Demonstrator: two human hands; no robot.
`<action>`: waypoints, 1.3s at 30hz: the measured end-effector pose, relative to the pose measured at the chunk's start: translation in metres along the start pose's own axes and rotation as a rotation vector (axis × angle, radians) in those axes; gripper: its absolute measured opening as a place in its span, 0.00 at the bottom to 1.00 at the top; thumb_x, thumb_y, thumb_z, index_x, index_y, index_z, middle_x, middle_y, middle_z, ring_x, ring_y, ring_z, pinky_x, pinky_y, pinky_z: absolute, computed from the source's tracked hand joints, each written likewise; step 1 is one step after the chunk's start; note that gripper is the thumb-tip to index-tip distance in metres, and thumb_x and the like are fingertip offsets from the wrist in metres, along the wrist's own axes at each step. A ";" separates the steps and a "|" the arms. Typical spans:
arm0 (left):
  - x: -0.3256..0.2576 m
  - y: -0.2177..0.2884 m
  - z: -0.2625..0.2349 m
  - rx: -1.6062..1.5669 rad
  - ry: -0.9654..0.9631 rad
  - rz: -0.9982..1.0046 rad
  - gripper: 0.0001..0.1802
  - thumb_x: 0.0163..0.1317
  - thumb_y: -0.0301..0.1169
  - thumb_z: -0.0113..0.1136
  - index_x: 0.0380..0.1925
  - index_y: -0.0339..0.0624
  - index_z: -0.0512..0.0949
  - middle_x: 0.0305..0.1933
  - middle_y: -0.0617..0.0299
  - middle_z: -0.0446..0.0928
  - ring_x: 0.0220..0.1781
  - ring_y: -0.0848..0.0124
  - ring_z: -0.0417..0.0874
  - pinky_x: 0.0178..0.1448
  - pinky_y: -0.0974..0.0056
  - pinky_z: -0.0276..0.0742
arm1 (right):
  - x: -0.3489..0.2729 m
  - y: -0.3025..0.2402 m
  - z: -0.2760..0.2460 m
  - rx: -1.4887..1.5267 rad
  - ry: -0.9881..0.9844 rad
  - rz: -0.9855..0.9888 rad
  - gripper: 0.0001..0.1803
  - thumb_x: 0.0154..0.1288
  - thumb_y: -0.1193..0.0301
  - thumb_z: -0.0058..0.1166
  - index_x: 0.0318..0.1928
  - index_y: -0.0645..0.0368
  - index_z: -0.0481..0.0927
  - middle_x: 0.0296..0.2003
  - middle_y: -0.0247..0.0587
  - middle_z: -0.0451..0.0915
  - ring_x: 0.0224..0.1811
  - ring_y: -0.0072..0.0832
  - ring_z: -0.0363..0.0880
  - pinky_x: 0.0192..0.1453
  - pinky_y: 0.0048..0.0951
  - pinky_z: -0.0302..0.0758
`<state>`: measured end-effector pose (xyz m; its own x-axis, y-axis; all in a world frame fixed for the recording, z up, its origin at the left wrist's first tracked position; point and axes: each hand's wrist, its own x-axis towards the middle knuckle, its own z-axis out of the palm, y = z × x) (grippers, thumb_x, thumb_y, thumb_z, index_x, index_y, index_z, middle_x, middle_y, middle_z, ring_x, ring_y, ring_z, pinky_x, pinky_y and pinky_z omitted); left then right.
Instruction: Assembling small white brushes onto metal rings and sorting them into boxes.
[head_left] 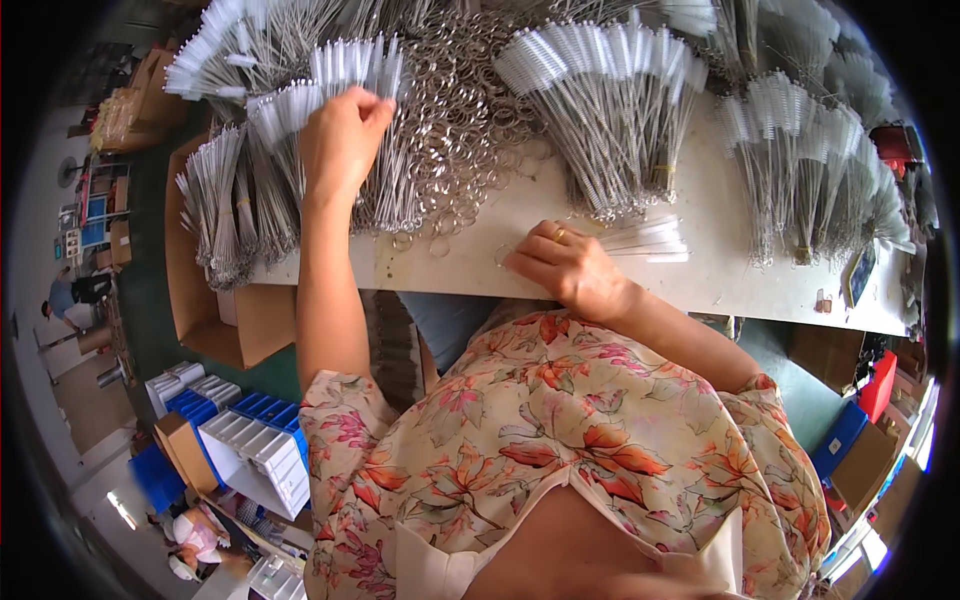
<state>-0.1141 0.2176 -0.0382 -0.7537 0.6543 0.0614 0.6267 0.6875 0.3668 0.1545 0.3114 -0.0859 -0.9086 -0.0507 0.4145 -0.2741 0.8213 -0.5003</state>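
White-bristled brushes with thin twisted metal stems [600, 120] lie in dense bunches across the pale, smooth bench [720, 270], and a loose heap of shiny silver wire rings [460, 110] fills the gap between two of them. From my remote view, the left hand [345, 140] is bent over the left bunch, fingers curled; I cannot tell whether it grips a stem. The right hand [570, 265] (gold band on one finger) sits close to the near edge, its fingers drawn together beside a single thin wire ring [503, 255]; whether they pinch it, I cannot tell. Just right of that hand lies a small flat bundle of brushes [645, 240]. Beyond it, white surface gives sideways room. An open brown cardboard box [200, 320] stands by the left edge.
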 end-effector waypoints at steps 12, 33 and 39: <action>-0.006 -0.007 0.011 -0.054 0.128 0.021 0.09 0.55 0.38 0.56 0.25 0.46 0.77 0.28 0.54 0.79 0.33 0.54 0.80 0.37 0.54 0.74 | 0.065 0.079 -0.076 -0.227 0.160 0.539 0.07 0.54 0.70 0.58 0.34 0.58 0.80 0.27 0.38 0.78 0.26 0.27 0.76 0.32 0.26 0.71; 0.013 -0.289 -0.041 -0.341 -0.053 -0.327 0.12 0.61 0.35 0.54 0.22 0.40 0.71 0.22 0.65 0.74 0.13 0.79 0.59 0.14 0.69 0.52 | -0.083 0.091 -0.179 -0.499 0.448 1.068 0.10 0.55 0.65 0.51 0.34 0.51 0.83 0.33 0.36 0.80 0.31 0.32 0.79 0.37 0.32 0.74; 0.012 -0.230 -0.060 -0.260 -0.221 -0.407 0.11 0.58 0.32 0.53 0.19 0.40 0.71 0.18 0.61 0.74 0.13 0.76 0.66 0.13 0.68 0.57 | -0.084 0.108 -0.175 -0.496 0.330 1.206 0.09 0.53 0.64 0.56 0.32 0.53 0.84 0.29 0.39 0.80 0.32 0.33 0.79 0.37 0.32 0.75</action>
<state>-0.2786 0.0486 -0.0660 -0.8486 0.4206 -0.3208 0.2010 0.8173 0.5400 0.2568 0.5041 -0.0418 -0.3633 0.9250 0.1112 0.8434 0.3772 -0.3827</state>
